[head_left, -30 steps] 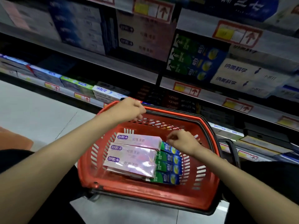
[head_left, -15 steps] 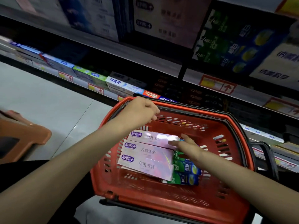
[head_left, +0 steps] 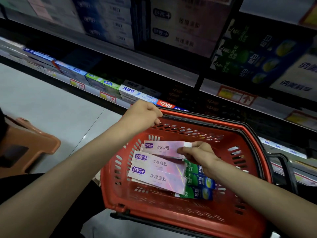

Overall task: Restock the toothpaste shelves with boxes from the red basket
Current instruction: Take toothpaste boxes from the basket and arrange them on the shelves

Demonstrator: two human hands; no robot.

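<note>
Three pink toothpaste boxes [head_left: 157, 177] lie side by side in the red basket [head_left: 223, 125], over green boxes [head_left: 199, 181]; the right hand [head_left: 199, 154] pinches the farthest pink box [head_left: 163, 147] by its right end; the left hand [head_left: 142, 114] clasps the basket's far rim; stocked shelves [head_left: 154, 66] rise just behind.

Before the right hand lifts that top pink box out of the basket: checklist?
1. Right hand pinches top pink box at its right end: ok.
2. Left hand grips the basket at its far rim: ok.
3. Top pink box free of the lower pink boxes: cannot tell.
4. Green boxes not caught in the pinch: ok.
5. Matching pink stock on the shelf above: ok.
6. Free slot beside that stock: cannot tell, blurred.
</note>
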